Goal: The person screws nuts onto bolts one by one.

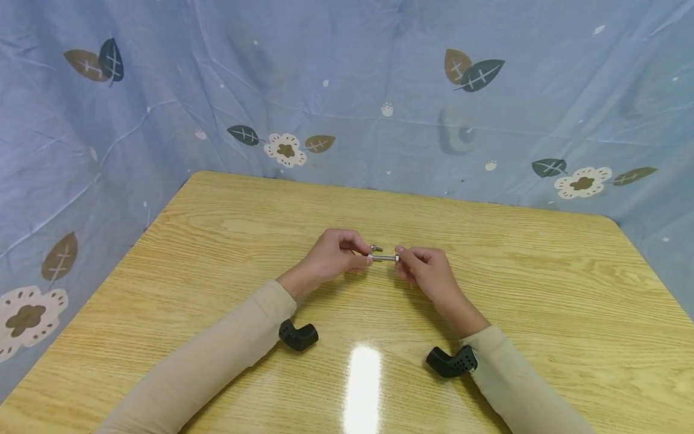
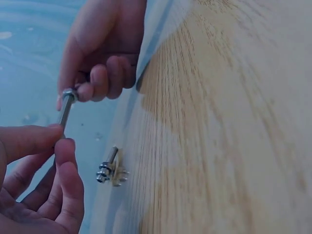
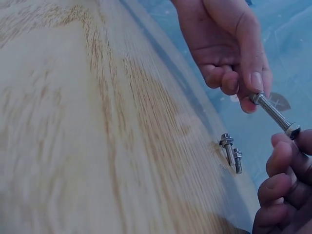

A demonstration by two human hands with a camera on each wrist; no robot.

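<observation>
Left grip (image 1: 332, 255), right grip (image 1: 432, 272) on bolt (image 1: 384, 258), two shorter bolts (image 3: 227, 142) beyond

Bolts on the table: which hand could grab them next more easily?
Probably the left hand: in the head view, the loose bolts lie nearer it than the right hand. Both pinch the held bolt, so the left must release first.

bright head view, white glare streak (image 1: 362, 389) on the tabletop (image 1: 374, 310), dimmer bluish wrist views, softly blurred
</observation>
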